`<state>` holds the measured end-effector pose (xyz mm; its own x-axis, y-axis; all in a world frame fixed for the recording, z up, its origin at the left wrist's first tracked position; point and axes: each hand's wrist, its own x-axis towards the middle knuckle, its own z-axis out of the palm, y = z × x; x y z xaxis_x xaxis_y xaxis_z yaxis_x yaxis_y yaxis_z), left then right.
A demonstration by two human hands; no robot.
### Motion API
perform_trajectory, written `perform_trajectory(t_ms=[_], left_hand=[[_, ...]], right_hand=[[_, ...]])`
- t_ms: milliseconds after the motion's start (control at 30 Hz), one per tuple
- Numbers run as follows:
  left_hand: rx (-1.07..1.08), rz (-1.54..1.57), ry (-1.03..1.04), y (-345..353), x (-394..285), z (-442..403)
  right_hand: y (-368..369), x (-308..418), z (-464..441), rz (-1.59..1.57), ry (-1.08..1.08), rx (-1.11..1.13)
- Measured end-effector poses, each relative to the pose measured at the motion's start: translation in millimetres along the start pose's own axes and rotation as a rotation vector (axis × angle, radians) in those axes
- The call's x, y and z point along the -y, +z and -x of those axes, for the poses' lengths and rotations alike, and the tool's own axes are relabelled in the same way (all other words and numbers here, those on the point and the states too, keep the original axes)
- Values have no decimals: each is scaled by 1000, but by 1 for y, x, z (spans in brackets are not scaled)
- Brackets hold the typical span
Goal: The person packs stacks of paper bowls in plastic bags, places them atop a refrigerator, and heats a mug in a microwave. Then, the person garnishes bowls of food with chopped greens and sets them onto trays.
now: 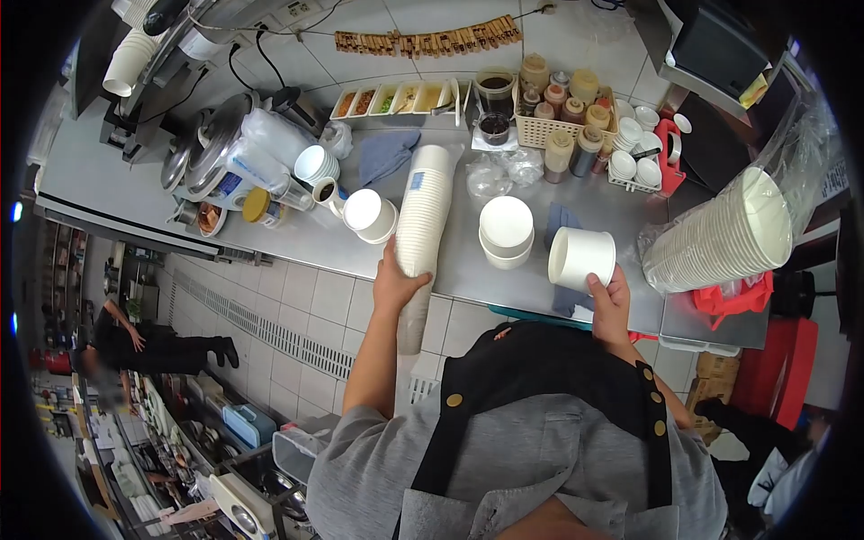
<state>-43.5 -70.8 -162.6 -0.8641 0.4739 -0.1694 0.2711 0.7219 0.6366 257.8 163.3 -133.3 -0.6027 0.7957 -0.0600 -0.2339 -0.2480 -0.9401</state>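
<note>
My left hand [396, 286] is closed round the near part of a long plastic-sleeved stack of white paper cups [425, 202], which lies over the counter's front edge. In my right hand [613, 306] is a white paper tub [581, 258], tilted on its side, my thumb on its wall. Between the hands stands a short stack of white tubs [507, 232]. Just left of the sleeve is another short stack of white tubs [370, 216], close to my left fingers.
A big bagged stack of tubs [720, 243] leans at the right. Behind are a basket of sauce bottles [549, 132], a condiment tray [396, 99] and a blue cloth [387, 155]. Lidded pots [220, 135] stand at the left. Another person [135, 337] is across the aisle.
</note>
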Motion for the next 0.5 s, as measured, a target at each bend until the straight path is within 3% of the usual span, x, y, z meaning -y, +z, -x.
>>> perform_trajectory(t_ms=[133, 200, 300, 400, 500], left_hand=[[-89, -63, 103, 24, 17, -21], [-331, -155, 247, 27, 34, -57], [-443, -399, 82, -20, -8, -86], [-426, -481, -36, -37, -4, -129], [-152, -375, -233, -36, 21, -162]], right_hand=[[-10, -6, 6, 8, 6, -47], [-14, -4, 8, -19, -30, -93], [-11, -2, 13, -7, -22, -160], [-7, -1, 21, -9, -10, -197], [-9, -11, 29, -14, 3, -218]])
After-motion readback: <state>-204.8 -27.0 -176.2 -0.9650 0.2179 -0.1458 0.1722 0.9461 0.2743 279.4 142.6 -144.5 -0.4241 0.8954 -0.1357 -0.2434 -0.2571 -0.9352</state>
